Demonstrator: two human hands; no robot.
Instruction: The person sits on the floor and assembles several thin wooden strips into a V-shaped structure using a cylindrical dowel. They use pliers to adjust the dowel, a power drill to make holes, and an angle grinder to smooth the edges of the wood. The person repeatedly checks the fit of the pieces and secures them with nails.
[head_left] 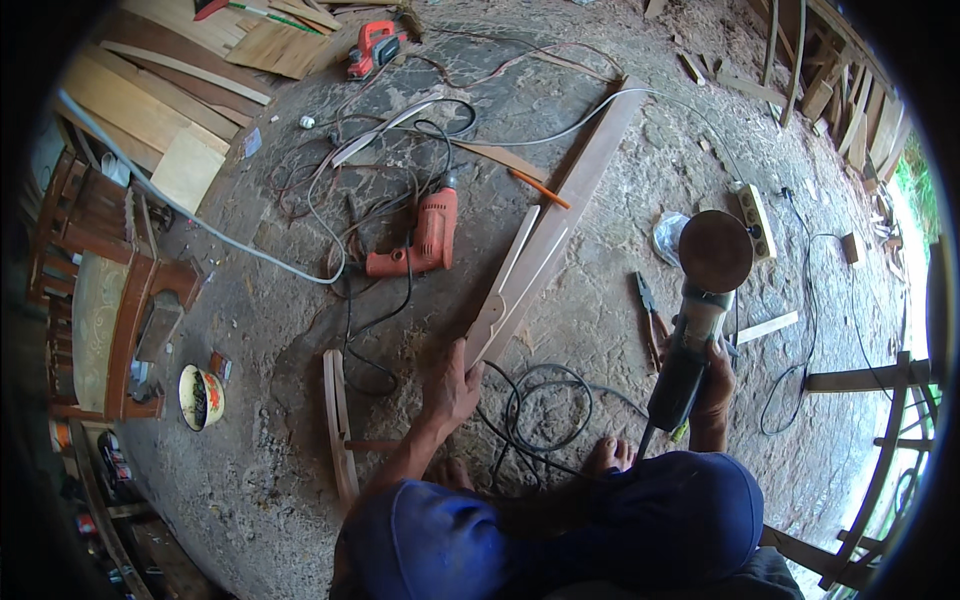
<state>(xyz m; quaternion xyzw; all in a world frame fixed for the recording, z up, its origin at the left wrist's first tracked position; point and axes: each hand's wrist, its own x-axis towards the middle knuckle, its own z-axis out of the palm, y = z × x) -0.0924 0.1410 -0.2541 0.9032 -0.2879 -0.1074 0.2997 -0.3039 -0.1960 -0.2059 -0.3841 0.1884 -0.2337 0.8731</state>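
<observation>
My left hand [455, 388] is closed around the near end of a shaped wooden piece [490, 318], which lies along a long wooden plank [603, 150] on the floor. In my right hand [715, 388] is an angle grinder [678, 368], its round brown sanding disc [715, 252] raised above the floor to the right of the plank. Whether the disc is spinning I cannot tell. An orange stick [540, 188] rests across the plank. Just left of the grinder lie pliers [652, 310] with their handles toward me.
A red drill [432, 235] lies left of the plank amid tangled cables. Farther off is a red electric planer [373, 50]. A power strip [758, 225] sits on the right, a bowl [201, 398] and carved wooden chair [122, 320] on the left. Black cord [515, 425] loops near my feet.
</observation>
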